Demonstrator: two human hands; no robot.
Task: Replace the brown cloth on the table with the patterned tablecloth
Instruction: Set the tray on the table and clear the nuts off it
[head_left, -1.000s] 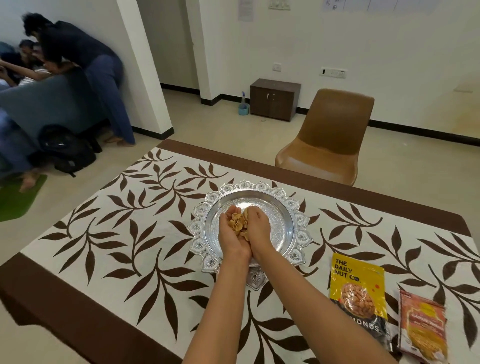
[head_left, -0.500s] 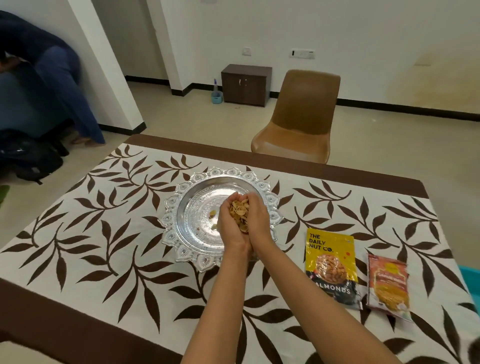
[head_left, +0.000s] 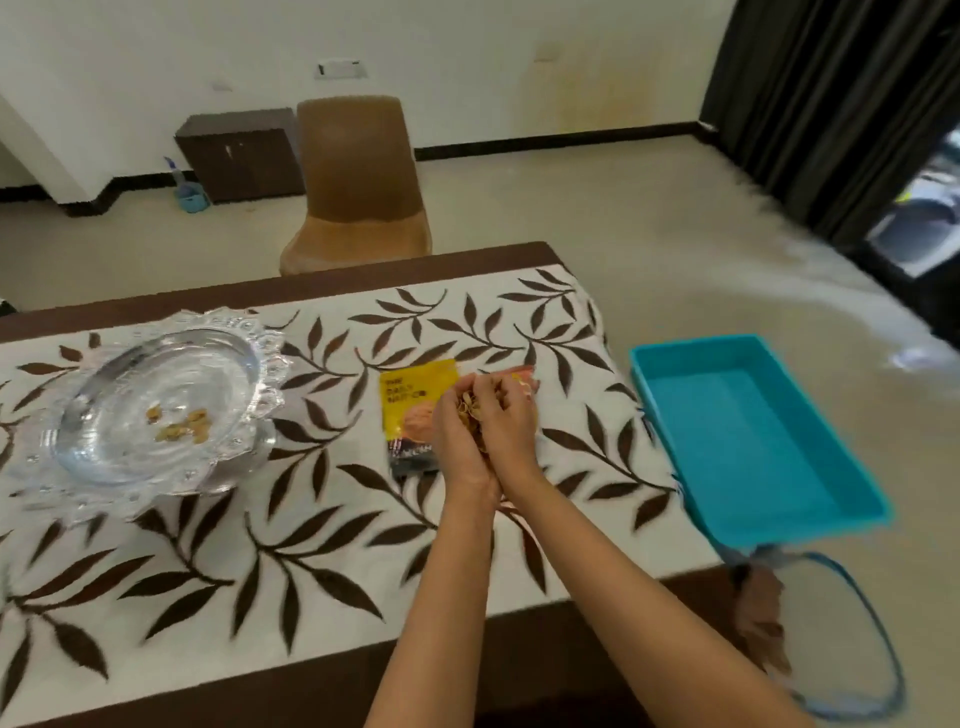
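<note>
Fingers of both hands curl inward, cupped together around a heap of pale brown pieces (nuts or shells, too blurred to say which). The left hand and right hand press side by side, wrists touching, raised above the bench toward its 3 o'clock end. A yellow packet lies flat on the cloth at 10 o'clock of the hands, partly hidden by the left one. At 1 o'clock an orange packet shows only a corner. The patterned tablecloth, white with dark brown leaf sprays, is spread flat across the bench top. A plain brown band runs along its 12 and 6 o'clock edges, and I cannot tell whether that is a border or a cloth beneath. At 9 o'clock, well apart from the hands, a silver dish with a scalloped rim sits on the tablecloth, with a few stray pieces on its floor. At 3 o'clock a turquoise tub stands just beside the bench's end (what carries it is hidden). A brown chair stands at 12 o'clock behind the bench.
</note>
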